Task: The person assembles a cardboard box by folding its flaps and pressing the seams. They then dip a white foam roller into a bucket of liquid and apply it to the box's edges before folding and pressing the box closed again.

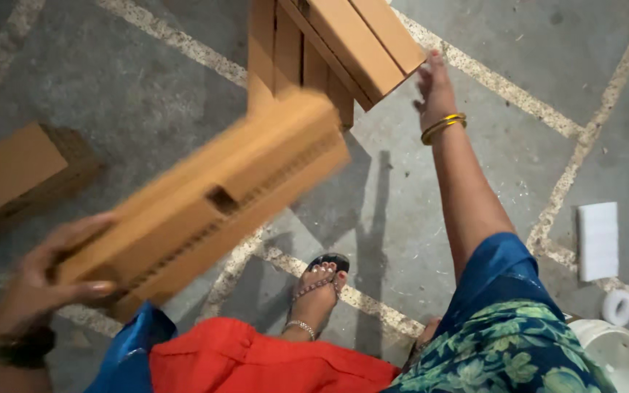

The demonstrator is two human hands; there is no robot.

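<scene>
Seen from above, a person in a red garment and a blue, leaf-printed top stands on a grey concrete floor (132, 94) crossed by pale speckled seams, one sandalled foot (319, 285) with an anklet planted on a seam near the bottom of the view. The left hand (41, 280), ringed at the wrist by dark and green bangles, is clamped around the near end of a long flattened cardboard bundle (205, 200), thumb on top and fingers wrapped under its lower edge; the bundle is blurred, slants up and to the right, and is carried clear of the floor, its far end overlapping the stack beyond. The right arm stretches forward, a gold bangle (442, 127) at the wrist, and the right hand (433, 84) is open with fingers spread, its fingertips at or just beside the corner of a stack of folded cardboard pieces (343, 44) at the top of the view; whether it actually touches the cardboard cannot be told from this angle. To the left, well apart from both hands, a separate brown cardboard box (16, 171) lies on the floor. At the right edge sit a white rectangular foam block (597, 240), a white roll of tape (618, 306) and, nearest the person, the rim of a white bucket (616, 353).
</scene>
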